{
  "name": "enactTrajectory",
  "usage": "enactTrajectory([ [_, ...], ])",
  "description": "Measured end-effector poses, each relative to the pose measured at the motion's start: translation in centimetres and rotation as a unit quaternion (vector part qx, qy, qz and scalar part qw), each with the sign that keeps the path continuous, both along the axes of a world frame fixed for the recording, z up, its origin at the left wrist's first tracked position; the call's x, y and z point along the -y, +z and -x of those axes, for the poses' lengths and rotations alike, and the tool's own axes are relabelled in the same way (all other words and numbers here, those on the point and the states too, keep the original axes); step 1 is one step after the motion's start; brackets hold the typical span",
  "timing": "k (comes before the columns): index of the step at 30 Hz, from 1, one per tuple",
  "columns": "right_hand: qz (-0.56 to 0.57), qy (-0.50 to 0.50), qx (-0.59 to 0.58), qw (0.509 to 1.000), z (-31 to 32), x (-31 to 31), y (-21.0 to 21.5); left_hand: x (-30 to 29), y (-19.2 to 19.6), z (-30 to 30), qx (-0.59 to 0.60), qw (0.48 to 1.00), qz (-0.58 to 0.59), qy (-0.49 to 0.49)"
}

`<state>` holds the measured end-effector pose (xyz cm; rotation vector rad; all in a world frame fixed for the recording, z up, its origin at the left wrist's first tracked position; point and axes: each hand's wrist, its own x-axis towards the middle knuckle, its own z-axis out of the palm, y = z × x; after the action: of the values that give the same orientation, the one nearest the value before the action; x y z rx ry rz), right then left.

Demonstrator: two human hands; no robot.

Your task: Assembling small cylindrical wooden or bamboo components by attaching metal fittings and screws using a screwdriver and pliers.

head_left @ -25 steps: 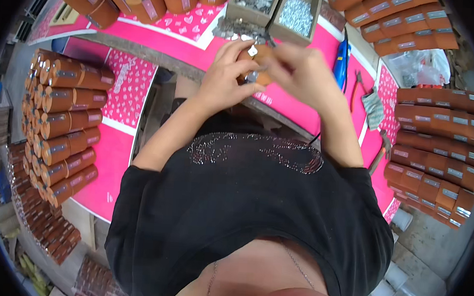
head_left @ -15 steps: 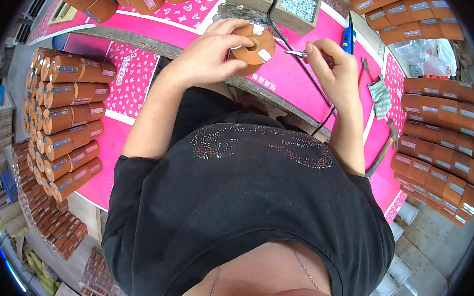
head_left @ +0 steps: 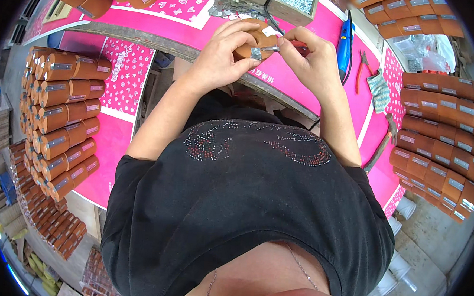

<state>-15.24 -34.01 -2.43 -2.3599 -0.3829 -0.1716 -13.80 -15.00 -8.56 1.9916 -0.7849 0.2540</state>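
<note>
Left hand [head_left: 221, 57] clamps the round brown wooden box [head_left: 254, 40]; its small metal clasp [head_left: 256, 53] faces right, touched by the slim screwdriver [head_left: 286, 48] (shaft level) pinched in the right hand [head_left: 310, 63]

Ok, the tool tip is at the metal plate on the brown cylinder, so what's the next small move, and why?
Probably press the tool straight into the small metal plate and drive it. The right hand holds the tip right at the plate, and the left hand grips the brown cylinder over the pink table, so it looks steadied.
</note>
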Motion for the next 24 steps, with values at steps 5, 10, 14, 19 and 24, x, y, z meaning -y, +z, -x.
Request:
enactTrajectory([
  [5,0.029,0.027,0.007,0.999,-0.4,-0.4,-0.2,0.1,-0.4,0.2,-0.014,0.999,0.006,0.029],
  [10,0.056,0.044,0.026,0.997,-0.6,-0.6,0.0,0.0,-0.2,0.1,-0.036,0.999,0.016,0.019],
  [14,0.050,0.055,0.033,0.997,-0.7,-0.8,0.2,0.0,-0.2,0.3,-0.034,0.999,0.023,0.018],
  [19,0.091,0.098,0.046,0.990,-1.1,-1.1,1.3,0.0,-0.3,0.1,-0.023,0.999,0.017,0.019],
  [24,0.120,0.148,0.047,0.981,-2.4,-1.5,2.0,1.1,-0.1,0.8,-0.037,0.996,0.070,0.046],
])
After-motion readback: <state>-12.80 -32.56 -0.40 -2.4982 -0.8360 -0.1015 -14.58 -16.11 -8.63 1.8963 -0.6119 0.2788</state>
